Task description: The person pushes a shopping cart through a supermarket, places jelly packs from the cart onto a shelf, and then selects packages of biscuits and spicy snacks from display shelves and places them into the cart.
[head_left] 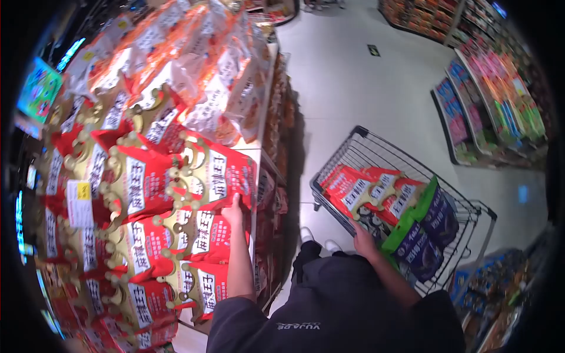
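My left hand (234,213) is at the lower edge of a red and gold snack bag (219,170) on the display, thumb up and the other fingers partly hidden. It looks closed on that edge. More bags of the same kind (141,247) lie in rows around it. My right hand (365,242) is closed on the near side rim of a wire shopping cart (400,154). Inside the cart are several red snack bags (371,191) and purple and green bags (425,238), close to my right hand.
Clear-wrapped orange packs (200,65) are heaped at the far end of the display. A price card (80,203) stands among the red bags. Across the pale floor (347,76) is a shelf of colourful packages (494,88). More goods (491,288) are at the lower right.
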Demonstrator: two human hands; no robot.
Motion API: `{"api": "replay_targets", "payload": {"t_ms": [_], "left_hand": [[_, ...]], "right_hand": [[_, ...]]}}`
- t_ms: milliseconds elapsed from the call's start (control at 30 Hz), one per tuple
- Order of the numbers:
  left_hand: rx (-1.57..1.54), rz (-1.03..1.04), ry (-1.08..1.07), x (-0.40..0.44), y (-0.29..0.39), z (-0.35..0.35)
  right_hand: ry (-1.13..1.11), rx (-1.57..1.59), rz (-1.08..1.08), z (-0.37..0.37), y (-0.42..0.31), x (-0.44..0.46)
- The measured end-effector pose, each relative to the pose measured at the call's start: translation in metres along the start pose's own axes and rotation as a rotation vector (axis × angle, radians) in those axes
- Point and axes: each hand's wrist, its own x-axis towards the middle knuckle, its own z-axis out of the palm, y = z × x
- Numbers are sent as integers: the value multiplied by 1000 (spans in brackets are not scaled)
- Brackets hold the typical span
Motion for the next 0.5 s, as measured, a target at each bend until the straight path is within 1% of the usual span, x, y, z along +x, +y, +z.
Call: {"api": "replay_targets", "payload": {"t_ms": [33, 67, 100, 167, 200, 233, 267, 300, 333, 367, 400, 433, 500], "left_hand": [[-248, -54, -84, 24, -44, 2], [-209, -16, -22, 12, -44, 4], [-172, 27, 51, -4, -33, 1], [-301, 108, 147, -34, -23, -5], [-296, 100, 129, -46, -24, -8], [-341, 141, 202, -59, -26, -11], [-388, 183, 282, -71, -29, -13], [-391, 175, 281, -82, -31, -14], [-367, 189, 159, -93, -33, -16], [-343, 209, 43, -104, -36, -18], [-257, 200, -121, -110, -39, -18], [-170, 197, -279, -114, -43, -17], [-283, 67, -516, -123, -56, -11]], "right_hand": [[21, 35, 2, 2, 7, 0], [65, -55, -22, -1, 5, 0], [80, -67, 17, 1, 9, -1], [121, -27, 10, 13, 21, 6], [45, 158, 234, 3, 7, 11], [51, 154, 247, 6, 15, 18], [127, 288, 346, 14, 35, 28], [201, 420, 439, 20, 55, 36], [197, 410, 439, 21, 70, 41], [210, 441, 576, 23, 82, 50], [224, 476, 702, 23, 85, 61], [238, 507, 780, 26, 89, 68], [73, 507, 898, 38, 121, 81]]}}
